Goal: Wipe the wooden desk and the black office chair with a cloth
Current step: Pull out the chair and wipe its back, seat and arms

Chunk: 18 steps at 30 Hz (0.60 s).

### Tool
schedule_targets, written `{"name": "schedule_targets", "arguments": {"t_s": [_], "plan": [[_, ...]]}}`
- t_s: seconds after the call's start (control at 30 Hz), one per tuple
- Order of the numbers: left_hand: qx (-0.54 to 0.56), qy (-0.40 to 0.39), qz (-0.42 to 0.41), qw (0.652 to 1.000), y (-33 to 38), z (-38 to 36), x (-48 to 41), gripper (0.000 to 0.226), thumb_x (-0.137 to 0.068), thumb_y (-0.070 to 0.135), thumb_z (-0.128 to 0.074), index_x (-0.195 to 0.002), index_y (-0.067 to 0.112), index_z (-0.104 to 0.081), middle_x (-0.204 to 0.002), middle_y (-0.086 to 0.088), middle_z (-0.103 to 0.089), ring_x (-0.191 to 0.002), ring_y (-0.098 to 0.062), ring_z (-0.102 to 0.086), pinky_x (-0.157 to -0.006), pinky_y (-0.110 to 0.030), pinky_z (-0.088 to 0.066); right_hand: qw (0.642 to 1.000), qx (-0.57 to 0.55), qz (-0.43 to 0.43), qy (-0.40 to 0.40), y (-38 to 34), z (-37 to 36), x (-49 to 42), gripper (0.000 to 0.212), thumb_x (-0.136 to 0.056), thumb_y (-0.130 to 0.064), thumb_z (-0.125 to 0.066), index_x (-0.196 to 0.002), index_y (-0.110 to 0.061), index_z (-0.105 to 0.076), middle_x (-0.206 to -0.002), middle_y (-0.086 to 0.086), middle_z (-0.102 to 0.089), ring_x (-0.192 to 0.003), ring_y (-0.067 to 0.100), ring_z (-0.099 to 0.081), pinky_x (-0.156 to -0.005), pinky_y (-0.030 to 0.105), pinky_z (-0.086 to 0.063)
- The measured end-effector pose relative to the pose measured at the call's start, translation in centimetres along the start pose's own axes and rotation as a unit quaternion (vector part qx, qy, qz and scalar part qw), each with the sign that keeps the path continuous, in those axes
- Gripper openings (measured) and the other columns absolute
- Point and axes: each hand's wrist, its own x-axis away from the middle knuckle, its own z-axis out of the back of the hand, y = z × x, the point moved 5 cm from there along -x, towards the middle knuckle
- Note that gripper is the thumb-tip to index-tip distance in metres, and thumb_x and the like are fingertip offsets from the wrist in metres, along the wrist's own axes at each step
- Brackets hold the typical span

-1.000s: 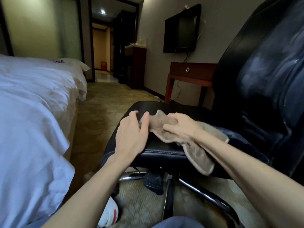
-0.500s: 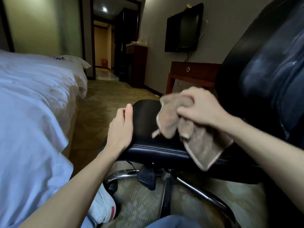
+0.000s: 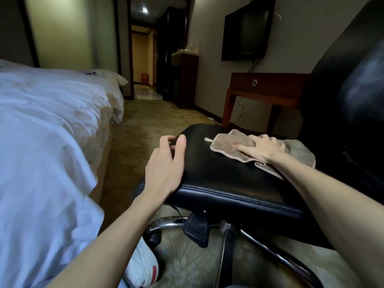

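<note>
The black office chair [image 3: 224, 175] stands right in front of me, its leather seat facing me and its tall backrest at the right. A brown-grey cloth [image 3: 226, 143] lies spread on the far part of the seat. My right hand [image 3: 259, 147] presses flat on the cloth with straight fingers. My left hand [image 3: 166, 163] rests on the seat's left edge, thumb on top and fingers curled round the rim. The wooden desk [image 3: 264, 90] stands against the far wall behind the chair.
A bed with white bedding [image 3: 45, 142] fills the left side, close to the chair. A black TV [image 3: 245, 32] hangs above the desk. Chrome chair legs [image 3: 270, 250] spread over the carpet. My white shoe [image 3: 143, 269] is beside the chair base. A doorway [image 3: 143, 59] opens at the back.
My right hand had lifted the bunched cloth off the seat and has now laid it flat farther back, pressing on it. My left hand stayed at the seat's left edge.
</note>
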Motion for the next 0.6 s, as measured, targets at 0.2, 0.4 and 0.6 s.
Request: {"name": "schedule_targets", "arguments": {"t_s": [0.2, 0.4, 0.6], "plan": [[0.009, -0.003, -0.008, 1.000, -0.1, 0.4, -0.2, 0.055, -0.104, 0.065, -0.027, -0.134, 0.026, -0.051, -0.113, 0.006, -0.065, -0.102, -0.014, -0.059, -0.089, -0.036, -0.044, 0.991, -0.083, 0.091, 0.052, -1.4, 1.9, 6.3, 0.057, -0.061, -0.077, -0.039, -0.092, -0.039, -0.068, -0.109, -0.005, -0.071, -0.113, 0.029, -0.059, -0.088, 0.044, -0.038], [-0.027, 0.007, -0.017, 0.999, -0.4, 0.8, -0.6, 0.061, -0.105, 0.065, -0.025, -0.140, 0.020, -0.046, -0.108, 0.002, -0.056, -0.096, -0.017, -0.051, -0.086, -0.036, -0.038, 0.967, -0.185, 0.171, 0.045, -4.5, 2.9, 16.4, 0.034, -0.061, -0.073, -0.040, -0.075, -0.053, -0.065, -0.081, -0.016, -0.063, -0.095, 0.019, -0.059, -0.088, 0.044, -0.040], [-0.090, -0.045, 0.020, 0.995, -0.7, 0.2, -1.5, 0.073, -0.097, 0.076, -0.019, -0.133, 0.021, -0.049, -0.113, -0.009, -0.066, -0.093, -0.024, -0.058, -0.080, -0.040, -0.042, 0.925, -0.310, 0.218, -0.024, -4.7, 5.1, 18.5, 0.040, -0.062, -0.062, -0.057, -0.051, -0.023, -0.054, -0.052, -0.013, -0.049, -0.055, 0.008, -0.047, -0.061, 0.034, -0.039]]}}
